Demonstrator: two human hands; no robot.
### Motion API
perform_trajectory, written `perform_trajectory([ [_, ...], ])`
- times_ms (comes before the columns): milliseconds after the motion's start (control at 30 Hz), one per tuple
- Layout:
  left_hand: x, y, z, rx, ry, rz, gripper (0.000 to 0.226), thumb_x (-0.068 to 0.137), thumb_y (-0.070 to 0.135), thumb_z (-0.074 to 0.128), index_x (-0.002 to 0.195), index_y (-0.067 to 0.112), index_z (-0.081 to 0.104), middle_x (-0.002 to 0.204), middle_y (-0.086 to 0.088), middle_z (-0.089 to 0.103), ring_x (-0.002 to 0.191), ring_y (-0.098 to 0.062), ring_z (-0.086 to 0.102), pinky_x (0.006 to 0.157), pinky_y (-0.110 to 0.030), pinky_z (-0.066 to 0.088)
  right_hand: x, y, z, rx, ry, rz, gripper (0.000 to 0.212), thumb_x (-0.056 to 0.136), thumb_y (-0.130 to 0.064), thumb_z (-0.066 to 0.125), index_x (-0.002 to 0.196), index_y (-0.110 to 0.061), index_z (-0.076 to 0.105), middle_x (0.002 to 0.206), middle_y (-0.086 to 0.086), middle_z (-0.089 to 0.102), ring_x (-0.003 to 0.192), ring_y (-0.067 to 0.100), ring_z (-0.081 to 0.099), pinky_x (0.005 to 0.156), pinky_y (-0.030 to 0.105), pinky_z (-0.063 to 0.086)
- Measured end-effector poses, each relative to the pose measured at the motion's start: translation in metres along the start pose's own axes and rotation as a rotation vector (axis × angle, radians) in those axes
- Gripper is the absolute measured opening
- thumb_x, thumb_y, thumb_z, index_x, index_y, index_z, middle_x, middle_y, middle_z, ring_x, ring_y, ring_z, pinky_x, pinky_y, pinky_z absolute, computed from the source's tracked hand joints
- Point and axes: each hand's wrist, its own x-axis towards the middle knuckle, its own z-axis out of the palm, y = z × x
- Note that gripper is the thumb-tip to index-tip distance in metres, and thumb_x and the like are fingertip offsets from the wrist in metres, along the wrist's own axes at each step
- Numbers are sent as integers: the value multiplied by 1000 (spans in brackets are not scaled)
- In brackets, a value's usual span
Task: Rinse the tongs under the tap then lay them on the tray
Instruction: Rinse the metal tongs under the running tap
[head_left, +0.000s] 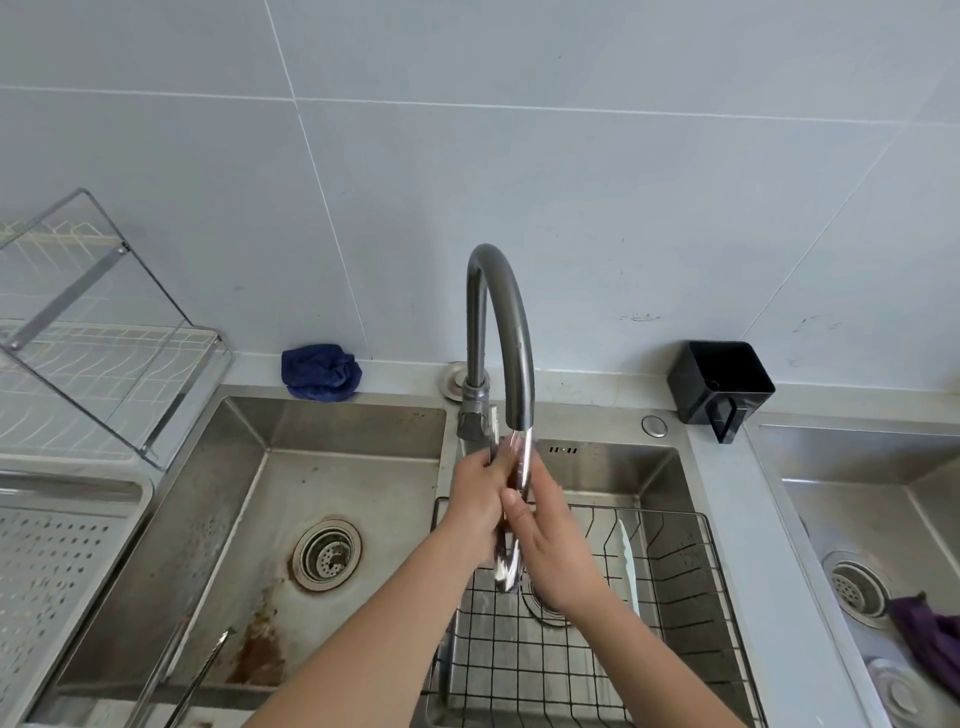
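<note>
Tongs (508, 564) hang upright just under the tap (511, 322), left hand (480, 499) and right hand (550, 545) both curled round them, so turn them slowly in the stream (tips too, I judge) before carrying them left of the tap to the tray (52, 571).

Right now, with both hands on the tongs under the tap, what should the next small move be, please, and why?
Probably turn the tongs a little in the stream so their other face gets rinsed: they stand nearly upright under the tap, held by the left hand and right hand, above the wire basket. The tray lies to the left.
</note>
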Motion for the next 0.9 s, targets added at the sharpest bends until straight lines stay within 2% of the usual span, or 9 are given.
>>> perform_trajectory([
  [133, 11, 14, 5, -82, 125, 92, 32, 104, 27, 53, 82, 6, 66, 55, 3, 51, 52, -14, 49, 52, -28, 43, 0, -3, 6, -137, 56, -34, 44, 103, -49, 38, 146, -44, 44, 135, -15, 54, 121, -13, 49, 90, 10, 44],
  [267, 18, 25, 1, -74, 146, 131, 44, 103, 17, 52, 59, 19, 61, 49, 4, 53, 45, -14, 50, 45, -24, 41, 6, -1, 4, -126, 85, -50, 48, 107, -33, 49, 155, -34, 41, 125, -11, 61, 119, -6, 51, 91, 7, 40],
  [333, 18, 25, -3, -119, 103, 109, 34, 98, 7, 54, 68, 15, 67, 58, -3, 59, 50, -17, 56, 49, -27, 48, 12, 0, 4, -87, 91, -18, 49, 106, -33, 52, 153, -34, 43, 125, -13, 64, 117, 0, 56, 92, 20, 46],
  [400, 18, 25, -8, -179, 68, 100, 21, 95, 0, 56, 83, 9, 70, 68, -8, 66, 61, -21, 62, 64, -37, 53, 19, 0, 5, -46, 97, 62, 45, 102, -46, 50, 146, -36, 48, 105, -14, 69, 89, 1, 62, 75, 28, 49],
  [533, 15, 23, -20, -346, 1, 70, 22, 91, -5, 55, 85, 15, 62, 92, -19, 71, 82, -31, 65, 68, -38, 47, 38, -1, 5, 28, 21, 231, 45, 104, -55, 40, 97, -19, 65, 76, 8, 70, 66, 22, 65, 67, 53, 58],
  [600, 11, 21, -24, -375, -41, 49, 28, 85, -6, 52, 83, 20, 64, 101, -23, 71, 77, -32, 67, 56, -33, 41, 48, -7, 6, 138, -40, 278, 52, 105, -58, 40, 89, -15, 65, 67, 11, 68, 56, 31, 65, 53, 47, 57],
  [700, 9, 19, -34, -458, -64, 68, 47, 88, -4, 48, 122, 27, 59, 98, -20, 75, 57, -31, 65, 45, -28, 40, 65, -17, 9, 142, -91, 290, 68, 101, -65, 38, 87, -5, 66, 58, 9, 66, 43, 27, 59, 39, 31, 47],
  [800, 7, 22, -47, -491, -97, 53, 46, 95, 16, 56, 140, 22, 51, 105, -20, 69, 60, -30, 59, 47, -32, 42, 80, -27, 15, 46, -173, 299, 87, 95, -76, 32, 84, 2, 69, 59, 17, 68, 41, 27, 60, 37, 28, 48],
  [900, 6, 23, -54, -417, -139, 25, 41, 91, 42, 65, 114, 8, 68, 97, -18, 67, 57, -28, 53, 52, -34, 42, 88, -37, 18, 66, -262, 402, 90, 90, -84, 33, 92, -3, 72, 63, 21, 70, 48, 29, 66, 42, 27, 52],
])
